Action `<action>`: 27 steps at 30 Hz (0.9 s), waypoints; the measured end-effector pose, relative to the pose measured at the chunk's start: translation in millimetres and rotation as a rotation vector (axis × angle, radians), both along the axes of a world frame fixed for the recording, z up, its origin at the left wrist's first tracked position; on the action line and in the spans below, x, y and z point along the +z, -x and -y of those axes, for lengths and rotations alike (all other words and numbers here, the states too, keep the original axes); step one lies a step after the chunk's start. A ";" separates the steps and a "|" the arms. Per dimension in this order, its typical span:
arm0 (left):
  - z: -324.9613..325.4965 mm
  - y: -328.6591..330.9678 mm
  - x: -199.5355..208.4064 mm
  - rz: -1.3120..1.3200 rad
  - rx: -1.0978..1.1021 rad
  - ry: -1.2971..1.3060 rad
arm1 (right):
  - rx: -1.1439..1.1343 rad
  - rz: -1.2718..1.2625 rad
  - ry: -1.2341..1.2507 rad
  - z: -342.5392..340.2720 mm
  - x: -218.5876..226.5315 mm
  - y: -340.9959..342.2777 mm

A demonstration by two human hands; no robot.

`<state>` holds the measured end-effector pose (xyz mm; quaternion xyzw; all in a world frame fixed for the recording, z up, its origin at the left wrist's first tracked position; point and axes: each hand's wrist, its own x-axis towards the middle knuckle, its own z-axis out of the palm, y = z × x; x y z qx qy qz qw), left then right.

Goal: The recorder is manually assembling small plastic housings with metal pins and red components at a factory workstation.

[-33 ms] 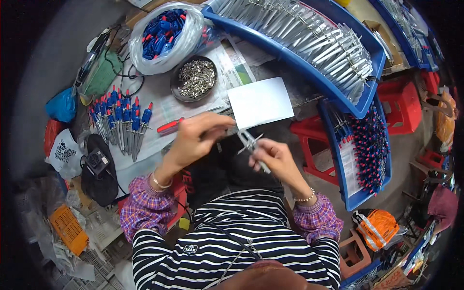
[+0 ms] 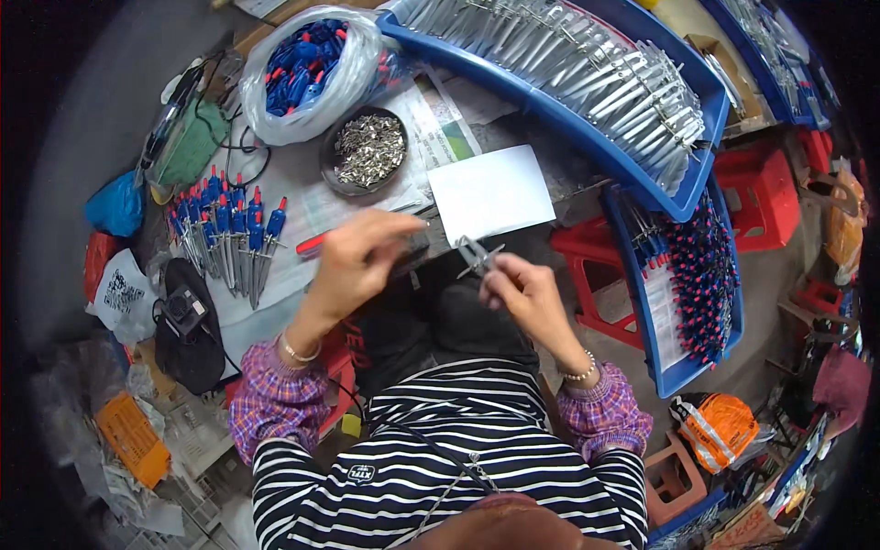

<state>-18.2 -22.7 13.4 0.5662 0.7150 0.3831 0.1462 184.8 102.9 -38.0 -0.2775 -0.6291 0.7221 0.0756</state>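
Note:
My right hand (image 2: 524,291) is closed around a silver forked metal part with a thin crossbar (image 2: 476,256), its forked end pointing up and left. The part's lower end is hidden in my fingers. To the left, my left hand (image 2: 356,264) hovers half curled, with the index finger stretched toward the metal part and the thumb apart from it; no held thing shows. A red-handled tool (image 2: 310,245) lies partly hidden behind my left hand. Beyond the hands, a white sheet (image 2: 493,194) rests at the table edge. A dark bowl (image 2: 332,177) holds many small silver pins.
Blue-and-red-handled metal pieces (image 2: 240,225) lie at left. A plastic bag (image 2: 359,101) holds blue parts. A long blue bin (image 2: 550,105) of silver metal parts stands far right; a second blue bin (image 2: 683,367) sits lower, near a red stool (image 2: 587,240). A black cap (image 2: 188,353) lies left.
My left hand has drawn back slightly left, away from the metal part. My right hand has tilted the part, so less of its lower end shows.

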 end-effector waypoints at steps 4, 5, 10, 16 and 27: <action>37.9 23.6 -9.5 -0.387 0.182 0.156 | -0.168 -0.012 -0.652 -12.0 -8.6 9.1; 42.6 25.7 -15.0 -0.488 0.229 0.254 | -0.171 -0.009 -0.650 -13.3 -9.6 9.8; 40.7 21.9 -12.8 -0.514 0.227 0.369 | -0.089 -0.023 -0.963 -12.3 -14.3 13.2; 37.6 34.0 13.6 0.330 0.170 0.200 | 0.027 0.047 -0.971 -8.6 -6.3 11.5; -39.3 -32.9 42.9 0.279 -0.285 -0.497 | 0.041 0.085 -1.045 -2.4 -7.4 10.9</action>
